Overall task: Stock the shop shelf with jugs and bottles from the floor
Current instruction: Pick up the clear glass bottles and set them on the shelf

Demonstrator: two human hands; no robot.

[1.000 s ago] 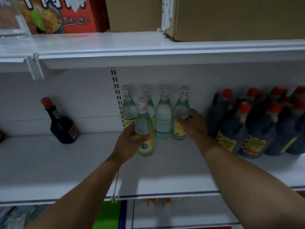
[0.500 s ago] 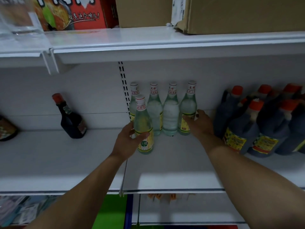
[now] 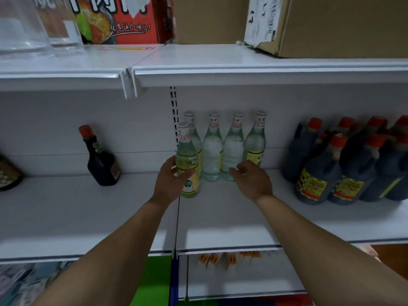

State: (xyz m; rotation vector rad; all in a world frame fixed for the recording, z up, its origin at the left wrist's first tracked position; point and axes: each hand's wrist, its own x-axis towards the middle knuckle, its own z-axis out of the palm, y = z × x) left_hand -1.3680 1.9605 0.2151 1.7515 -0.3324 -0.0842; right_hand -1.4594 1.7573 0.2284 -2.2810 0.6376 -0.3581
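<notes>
The left hand wraps the front bottle, covering part of its label; that bottle hides most of the back bottle. The right hand covers the foot of the rightmost clear bottle. The dark jugs run off the right edge, the cardboard box off the top. The packets below are blurred.

clear bottles: yellow labels | dark jugs: orange caps | shelf: white

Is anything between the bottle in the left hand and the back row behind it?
Nothing visible. The front bottle, gripped by the left hand, stands just ahead of the back row's leftmost bottle; the right hand is further right.
</notes>
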